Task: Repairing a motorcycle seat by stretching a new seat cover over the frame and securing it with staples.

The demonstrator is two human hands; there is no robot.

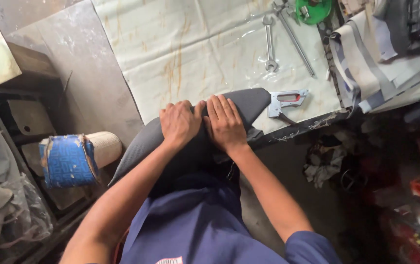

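Seat (249, 103), a dark padded one with grey cover, is lying partly on the counter (195, 54) edge, running under both hands toward the person. Left hand (179, 123) and right hand (225, 122) are pressing flat on the cover side by side, thumbs touching, fingers closed against it. Stapler (284, 101) is lying just right of the hands; wrench (269, 43) is well beyond them. Risk: the overhanging seat may be tipping off, or the cover slipping slack.

Seat's (249, 105) middle under both hands (202, 122); green reel (313, 10) cut by top edge.
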